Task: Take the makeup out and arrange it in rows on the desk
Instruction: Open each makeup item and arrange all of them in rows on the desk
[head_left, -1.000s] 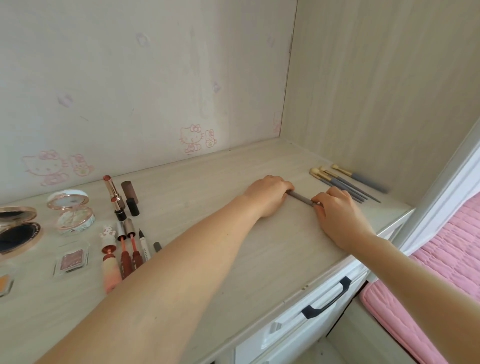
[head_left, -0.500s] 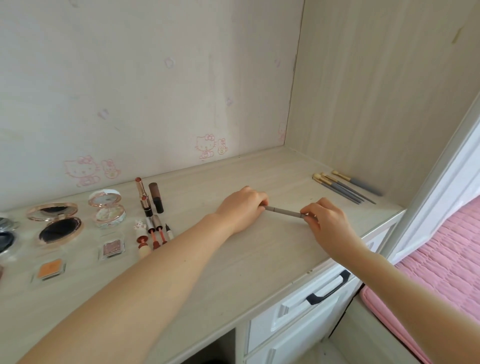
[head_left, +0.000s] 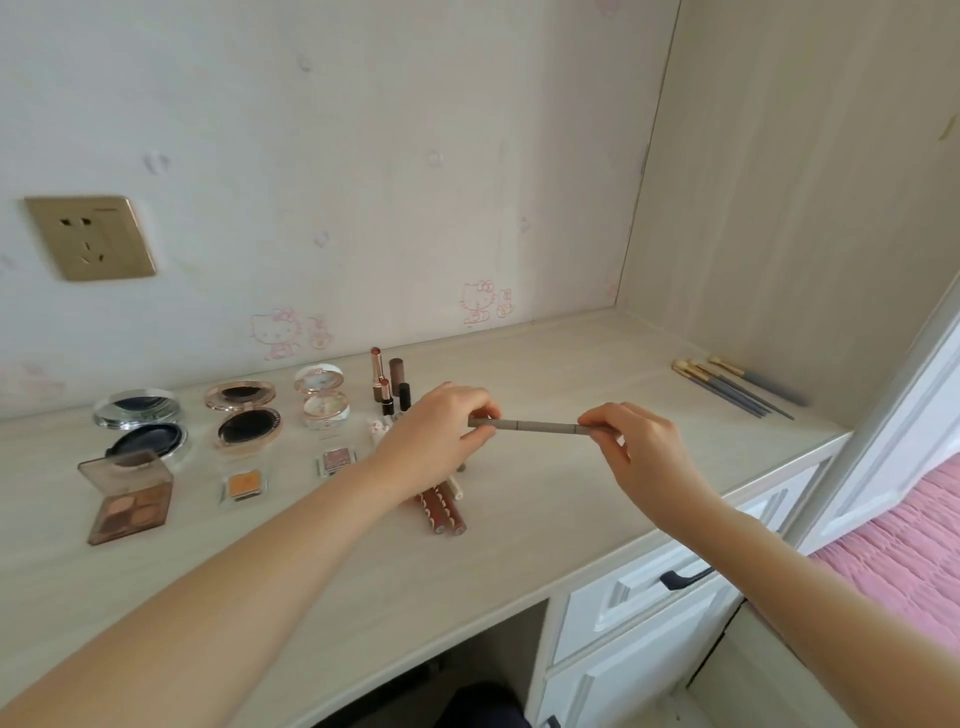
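Holds a thin grey makeup pencil (head_left: 535, 426) with both hands, over the middle of the table (head_left: 545, 545). Pinches its left end with the left hand (head_left: 441, 431), fingers and thumb curled round it. Pinches its right end with the right hand (head_left: 639, 447) in the same way. Has the pencil lying almost flat, pointing from left to right, and it looks lifted a little off the table.

Along the back left of the table, in a row: an open silver compact (head_left: 140, 426), an open rose-gold compact (head_left: 244, 415) and an open white compact with flowers (head_left: 322, 397). In front of them, nearer the front edge: an open brown eyeshadow box (head_left: 130, 499), a small orange eyeshadow (head_left: 244, 486) and a small pink sparkly eyeshadow (head_left: 337, 460). Just right of the white compact: a few lipsticks (head_left: 382, 382), partly hidden behind the left hand. Under the left wrist: two dark red lip gloss tubes (head_left: 441, 512), lying side by side and touching.

Near the back right corner of the table: grey brushes with gold ends (head_left: 737, 384), lying side by side, well apart from the rest.

On the wall at the left: a gold wall socket (head_left: 91, 238). Under the table at the right: a white drawer with a black handle (head_left: 685, 578). At the far right: a pink bed cover (head_left: 904, 551).
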